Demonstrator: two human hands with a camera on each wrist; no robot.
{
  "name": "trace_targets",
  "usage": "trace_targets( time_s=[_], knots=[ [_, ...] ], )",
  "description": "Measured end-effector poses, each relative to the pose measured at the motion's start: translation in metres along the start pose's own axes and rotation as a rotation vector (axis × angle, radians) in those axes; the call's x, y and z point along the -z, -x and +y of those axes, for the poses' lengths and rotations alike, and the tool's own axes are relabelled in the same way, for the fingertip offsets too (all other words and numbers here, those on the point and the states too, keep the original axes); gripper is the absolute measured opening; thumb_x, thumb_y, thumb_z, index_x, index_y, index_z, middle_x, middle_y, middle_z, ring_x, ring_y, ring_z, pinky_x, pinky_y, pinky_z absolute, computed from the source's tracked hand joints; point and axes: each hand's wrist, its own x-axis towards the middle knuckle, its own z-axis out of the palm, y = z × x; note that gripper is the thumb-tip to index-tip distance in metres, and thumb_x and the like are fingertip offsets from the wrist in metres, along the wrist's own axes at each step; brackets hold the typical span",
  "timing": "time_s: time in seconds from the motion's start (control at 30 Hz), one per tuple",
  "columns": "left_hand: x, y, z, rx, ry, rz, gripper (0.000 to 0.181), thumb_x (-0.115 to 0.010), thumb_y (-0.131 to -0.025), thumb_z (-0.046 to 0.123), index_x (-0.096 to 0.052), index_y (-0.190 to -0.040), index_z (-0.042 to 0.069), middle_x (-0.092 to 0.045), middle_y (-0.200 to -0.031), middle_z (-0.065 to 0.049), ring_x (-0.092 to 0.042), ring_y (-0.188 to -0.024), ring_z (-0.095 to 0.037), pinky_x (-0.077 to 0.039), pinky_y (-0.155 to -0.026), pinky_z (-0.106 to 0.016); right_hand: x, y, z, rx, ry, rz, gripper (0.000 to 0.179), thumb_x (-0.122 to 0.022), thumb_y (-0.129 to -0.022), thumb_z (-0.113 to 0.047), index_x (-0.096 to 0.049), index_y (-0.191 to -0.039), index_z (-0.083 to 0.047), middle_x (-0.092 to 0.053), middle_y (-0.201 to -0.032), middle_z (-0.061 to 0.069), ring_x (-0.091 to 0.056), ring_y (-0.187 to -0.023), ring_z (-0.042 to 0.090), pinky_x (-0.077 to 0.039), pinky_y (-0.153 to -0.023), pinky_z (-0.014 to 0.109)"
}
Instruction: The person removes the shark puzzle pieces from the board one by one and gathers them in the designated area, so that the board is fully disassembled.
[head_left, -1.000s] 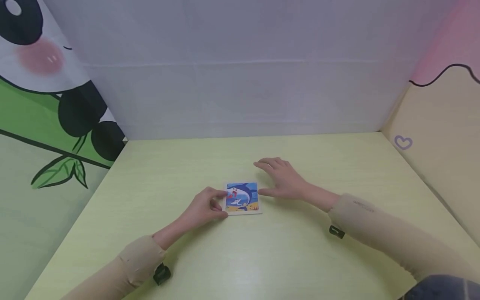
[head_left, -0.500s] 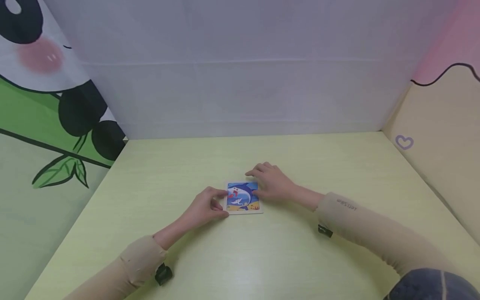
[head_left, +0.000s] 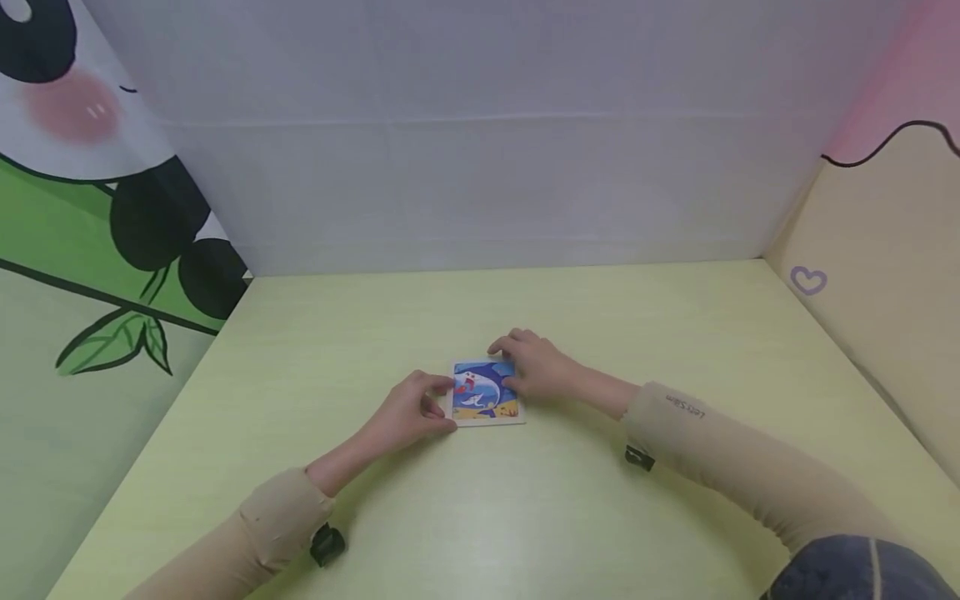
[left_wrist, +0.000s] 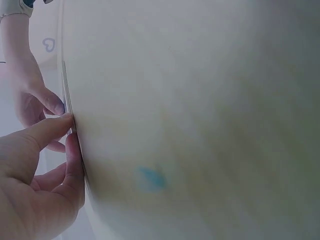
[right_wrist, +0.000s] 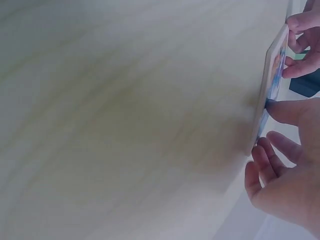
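Observation:
A small square picture puzzle (head_left: 483, 392) lies on the table, showing a blue-and-white sea animal over yellow sand inside a pale frame. At its left side is my left hand (head_left: 411, 408), gripping the frame with the thumb by the near corner and the index finger farther up. My right hand (head_left: 542, 367) holds the far right corner: the thumb (right_wrist: 287, 111) rests on the picture, and the other fingers bend around the far edge. In the left wrist view the puzzle (left_wrist: 66, 90) shows only edge-on. The right hand covers part of its far right corner.
The pale yellow table (head_left: 480, 508) spreads around the puzzle. A plain light wall (head_left: 480, 183) stands behind it, with a cartoon-printed panel (head_left: 142, 208) on the left and a beige panel (head_left: 885, 275) on the right. Both forearms wear beige sleeves with dark wrist devices (head_left: 327, 544).
My right hand has moved left from beside the puzzle onto its far right corner, its fingers drawing in. The left hand and the puzzle stay in place.

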Motion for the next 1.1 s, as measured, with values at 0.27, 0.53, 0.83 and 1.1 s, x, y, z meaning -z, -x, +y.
trace_targets(
  time_s=[0.27,0.53,0.83,1.1],
  knots=[
    [0.001,0.000,0.000,0.006,-0.011,0.000,0.062,-0.082,-0.076,0.004,-0.058,-0.133,-0.002,-0.056,-0.117,-0.017,-0.065,-0.080,-0.010,-0.056,-0.069,-0.019,0.007,-0.007,-0.006,-0.029,-0.087,-0.098,0.051,-0.070,-0.090,-0.014,-0.053,-0.138,-0.011,-0.057,-0.118,0.010,-0.055,-0.110,0.022,-0.050,-0.099,0.038],
    [0.001,0.001,0.001,0.006,-0.022,-0.001,0.062,-0.082,-0.076,0.005,-0.058,-0.133,-0.002,-0.056,-0.117,-0.017,-0.064,-0.080,-0.010,-0.056,-0.069,-0.019,0.009,-0.012,-0.008,-0.033,-0.063,-0.147,0.053,-0.070,-0.090,-0.014,-0.051,-0.139,-0.008,-0.059,-0.122,0.013,-0.056,-0.115,0.026,-0.048,-0.103,0.041],
    [0.001,0.002,0.002,0.015,-0.030,0.005,0.062,-0.082,-0.076,0.004,-0.058,-0.133,-0.001,-0.055,-0.116,-0.016,-0.064,-0.080,-0.011,-0.056,-0.070,-0.019,0.011,-0.011,-0.006,-0.031,-0.030,-0.117,0.054,-0.074,-0.087,-0.019,-0.054,-0.135,-0.004,-0.063,-0.114,0.010,-0.056,-0.111,0.025,-0.048,-0.099,0.040],
    [0.001,0.003,0.003,0.010,-0.023,0.002,0.062,-0.081,-0.076,0.004,-0.058,-0.133,-0.002,-0.055,-0.116,-0.016,-0.064,-0.080,-0.011,-0.056,-0.069,-0.019,0.012,-0.013,-0.005,-0.016,-0.062,-0.170,0.050,-0.070,-0.090,-0.015,-0.052,-0.135,-0.004,-0.062,-0.106,0.009,-0.053,-0.105,0.023,-0.046,-0.097,0.039]
  ],
)
